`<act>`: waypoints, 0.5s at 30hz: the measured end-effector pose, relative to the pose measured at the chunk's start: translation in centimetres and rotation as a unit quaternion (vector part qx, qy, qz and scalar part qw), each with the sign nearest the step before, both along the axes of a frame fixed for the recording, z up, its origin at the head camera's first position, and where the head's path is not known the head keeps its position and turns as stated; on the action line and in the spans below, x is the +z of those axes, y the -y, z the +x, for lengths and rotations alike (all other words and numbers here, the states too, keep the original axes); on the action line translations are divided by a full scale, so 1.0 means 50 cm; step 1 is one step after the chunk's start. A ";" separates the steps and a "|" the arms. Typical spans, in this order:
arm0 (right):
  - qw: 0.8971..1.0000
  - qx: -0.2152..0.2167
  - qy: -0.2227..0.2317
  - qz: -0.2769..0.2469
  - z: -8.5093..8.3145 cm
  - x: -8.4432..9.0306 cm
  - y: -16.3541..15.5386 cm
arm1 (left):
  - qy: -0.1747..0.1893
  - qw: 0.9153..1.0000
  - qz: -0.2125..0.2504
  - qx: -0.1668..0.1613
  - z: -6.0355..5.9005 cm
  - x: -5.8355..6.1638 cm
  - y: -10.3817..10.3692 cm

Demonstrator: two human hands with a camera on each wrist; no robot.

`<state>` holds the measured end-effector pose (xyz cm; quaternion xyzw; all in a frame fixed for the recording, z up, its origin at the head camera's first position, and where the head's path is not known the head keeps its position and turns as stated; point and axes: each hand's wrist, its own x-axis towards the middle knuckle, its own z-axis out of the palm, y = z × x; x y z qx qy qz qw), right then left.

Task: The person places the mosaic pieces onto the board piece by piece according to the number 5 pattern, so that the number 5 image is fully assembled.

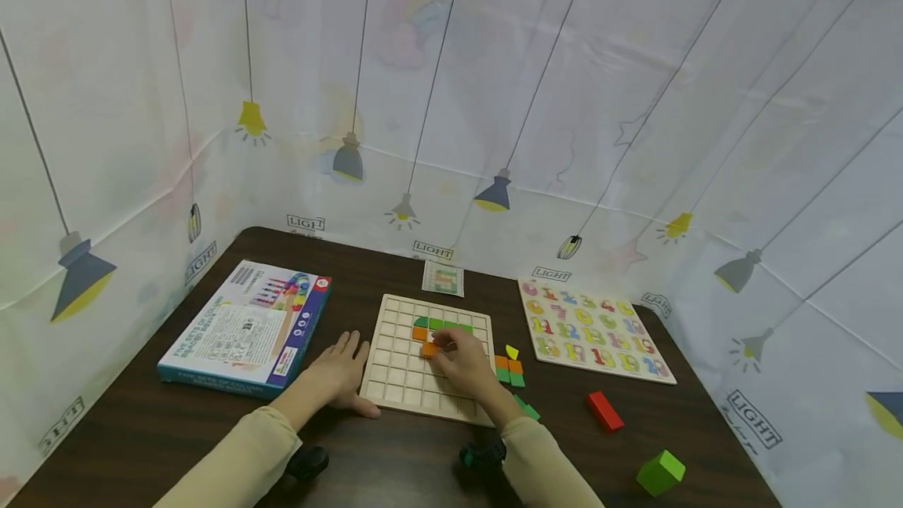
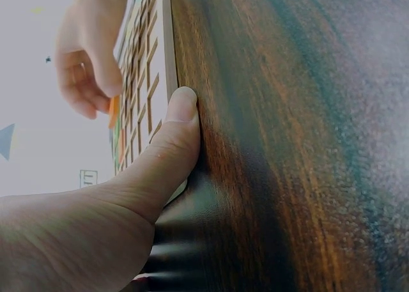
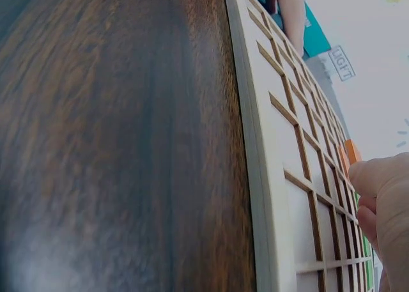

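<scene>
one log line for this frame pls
left hand: steadies grid board edge | right hand: pinches orange block over board | loose blocks right of board

A flat wooden grid board (image 1: 402,367) lies near the middle of the dark table, close to the front edge. It has many small square holes. Green pieces (image 1: 444,324) fill part of its top rows. An orange piece (image 1: 428,350) sits under the fingertips of the right hand (image 1: 462,367).
</scene>
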<state>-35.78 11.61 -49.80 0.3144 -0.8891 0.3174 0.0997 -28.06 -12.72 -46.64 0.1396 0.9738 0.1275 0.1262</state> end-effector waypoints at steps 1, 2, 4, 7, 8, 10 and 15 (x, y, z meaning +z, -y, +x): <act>1.000 0.000 0.004 -0.001 -0.002 -0.001 0.002 | 0.001 1.000 0.000 0.001 0.001 0.001 0.000; 1.000 0.003 0.005 -0.003 -0.003 -0.002 0.005 | 0.002 1.000 0.001 0.001 0.001 0.001 0.000; 1.000 0.007 0.007 -0.005 -0.007 -0.004 0.009 | 0.002 1.000 0.002 0.001 0.002 0.002 -0.001; 1.000 0.011 0.003 -0.003 -0.011 -0.007 0.014 | 0.001 1.000 0.000 0.002 -0.001 0.000 -0.001; 1.000 0.011 0.002 -0.001 -0.012 -0.008 0.016 | 0.001 1.000 -0.001 0.001 -0.002 -0.001 -0.001; 1.000 0.008 0.005 0.005 -0.013 -0.008 0.019 | 0.001 1.000 -0.002 0.002 -0.004 -0.003 -0.001; 1.000 0.004 0.005 0.012 -0.015 -0.008 0.026 | 0.001 1.000 -0.006 0.002 -0.005 -0.006 -0.001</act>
